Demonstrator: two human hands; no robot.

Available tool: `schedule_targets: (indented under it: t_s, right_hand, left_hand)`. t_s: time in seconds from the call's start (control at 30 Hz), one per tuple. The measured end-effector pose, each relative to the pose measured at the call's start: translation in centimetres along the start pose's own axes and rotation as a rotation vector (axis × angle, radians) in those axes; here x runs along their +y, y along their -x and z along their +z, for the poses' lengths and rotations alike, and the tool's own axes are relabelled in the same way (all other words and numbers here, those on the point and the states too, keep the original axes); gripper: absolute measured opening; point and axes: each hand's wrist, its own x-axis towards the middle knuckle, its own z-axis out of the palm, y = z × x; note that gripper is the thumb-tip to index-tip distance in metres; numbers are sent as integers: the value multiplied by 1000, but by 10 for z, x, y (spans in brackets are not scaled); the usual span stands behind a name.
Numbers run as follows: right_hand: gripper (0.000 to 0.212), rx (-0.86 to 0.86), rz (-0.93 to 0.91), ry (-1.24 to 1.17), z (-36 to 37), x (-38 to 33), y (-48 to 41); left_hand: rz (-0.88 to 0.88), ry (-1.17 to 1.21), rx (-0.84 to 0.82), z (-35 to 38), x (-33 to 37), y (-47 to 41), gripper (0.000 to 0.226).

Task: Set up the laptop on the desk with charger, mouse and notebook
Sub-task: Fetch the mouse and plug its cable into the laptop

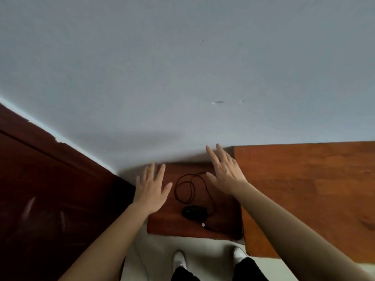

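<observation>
A black wired mouse (194, 213) lies on a small low wooden table (162, 226), its thin black cable (185, 187) looped behind it and its plug end near the mouse's front right. My left hand (151, 191) hovers over the low table's left edge, fingers spread, holding nothing. To the right of the cable loop, my right hand (225, 173) is raised with fingers apart, also empty. The higher orange-brown wooden desk (304, 189) stands at the right. No laptop, charger or notebook is visible.
A pale grey-blue wall (182, 78) fills the upper view right behind both tables. A dark red-brown wooden door or cabinet (50, 189) stands at the left. My feet in white socks (179, 258) stand on a light floor below the low table.
</observation>
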Motion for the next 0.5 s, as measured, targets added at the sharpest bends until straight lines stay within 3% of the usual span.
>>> schedule_targets:
  t_s: [0.23, 0.33, 0.5]
  right_hand:
    - [81, -100, 414, -267, 67, -13, 31]
    - [72, -190, 548, -353, 118, -18, 60]
    - [65, -183, 910, -378, 208, -12, 89]
  left_hand:
    - [306, 72, -110, 62, 0, -48, 73]
    - [394, 102, -190, 110, 7, -50, 75]
    - [488, 144, -260, 196, 23, -46, 79]
